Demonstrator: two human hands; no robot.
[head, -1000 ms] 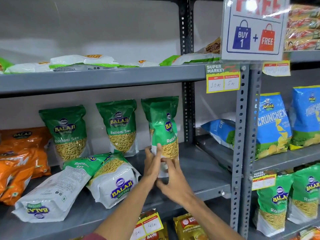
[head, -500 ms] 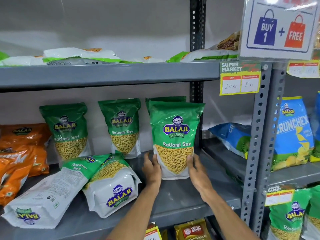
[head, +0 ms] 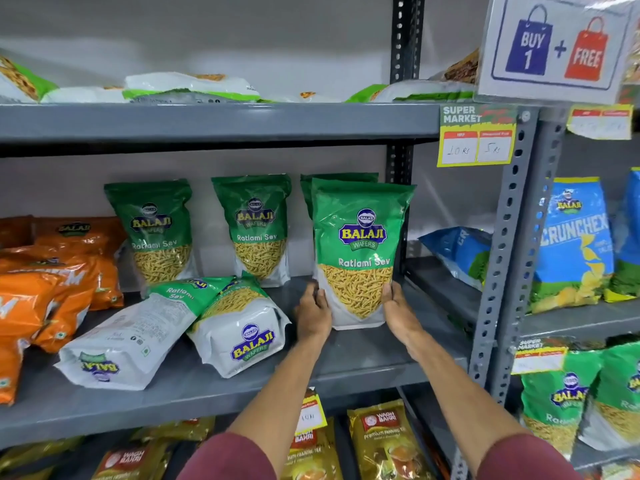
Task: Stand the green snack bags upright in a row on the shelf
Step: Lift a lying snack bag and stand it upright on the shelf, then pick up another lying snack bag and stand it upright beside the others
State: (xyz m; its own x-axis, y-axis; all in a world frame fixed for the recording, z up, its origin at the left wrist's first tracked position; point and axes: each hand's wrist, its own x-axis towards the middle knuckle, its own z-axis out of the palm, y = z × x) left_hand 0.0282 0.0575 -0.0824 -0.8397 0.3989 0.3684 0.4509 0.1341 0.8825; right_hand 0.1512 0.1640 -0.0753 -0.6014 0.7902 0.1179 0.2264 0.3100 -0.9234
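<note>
Grey metal shelf (head: pixel 363 372), middle tier. Glossy green plastic snack bag (head: pixel 360 251), labelled Ratlami Sev, upright near the right-hand post, its base on the shelf. Left hand (head: pixel 313 315) flat against its lower left edge, right hand (head: pixel 398 311) against its lower right edge; both clamped on the bag between them. Second green bag (head: pixel 337 180) directly behind, mostly hidden. Two matching green bags (head: pixel 254 226) (head: pixel 152 230) upright against the back wall to the left. Two more green-and-white bags (head: pixel 242 327) (head: pixel 128 337) lying flat in front. Orange bags (head: pixel 52 282) piled at far left.
</note>
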